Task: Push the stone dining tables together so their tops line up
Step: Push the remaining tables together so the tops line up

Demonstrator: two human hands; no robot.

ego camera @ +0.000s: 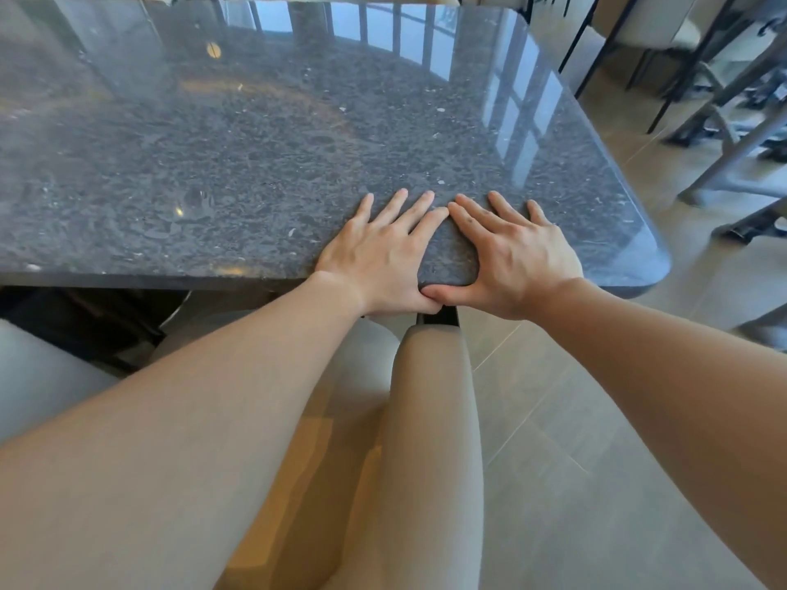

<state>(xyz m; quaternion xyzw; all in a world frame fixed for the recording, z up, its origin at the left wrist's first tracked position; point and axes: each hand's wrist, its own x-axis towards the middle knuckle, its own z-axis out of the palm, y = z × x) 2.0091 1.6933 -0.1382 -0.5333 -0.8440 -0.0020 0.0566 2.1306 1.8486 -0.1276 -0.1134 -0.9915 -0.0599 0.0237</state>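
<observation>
A dark grey speckled stone dining table (238, 155) with a glossy top fills the upper part of the view, its near edge running across the middle. My left hand (379, 253) lies flat on the top near that edge, fingers straight and spread, thumb hooked over the rim. My right hand (515, 253) lies flat beside it in the same way. The two index fingertips meet and the thumbs touch at the edge. A second tabletop cannot be made out; a faint seam shows at the far left.
A grey upholstered chair back (430, 419) stands directly under my hands, with another pale seat (47, 376) at the lower left. Metal chair and table legs (732, 134) crowd the right side. Beige tiled floor (596, 440) spreads to the right.
</observation>
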